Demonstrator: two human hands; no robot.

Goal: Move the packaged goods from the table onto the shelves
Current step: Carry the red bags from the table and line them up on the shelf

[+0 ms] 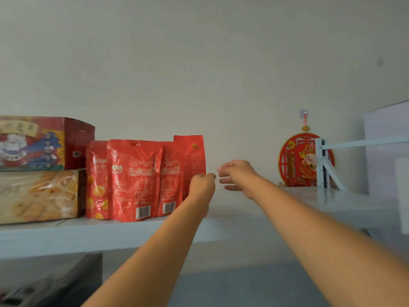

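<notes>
Head view, both arms reach up to the shelf (243,207).

Left hand (202,185): fingers curled in, back of the hand towards me. It overlaps the lower right corner of the rear red pouch (190,156). The blur hides the fingertips, so I cannot tell whether it pinches that pouch, merely touches it, or holds nothing.

Right hand (238,176): just right of the left hand, over bare board, fingers loosely spread, nothing in it.

Task goods: a row of red pouches (132,180) stands upright just left of the left hand. Further left, a printed box (44,142) sits on a clear pastry pack (37,196). The table is not in view.

Risks, my judgement:
- The pouches are soft and stand on narrow bases, leaning on one another. A brush from the left wrist or forearm could topple the row.
- The front pouches stand near the shelf's front edge, so a topple forwards may carry them off it.
- If the rear pouch is pinched, pulling away without letting go would drag it sideways.
- The right hand looks low-risk, since the red ornament (296,160) and metal bracket (323,165) lie well to its right.
</notes>
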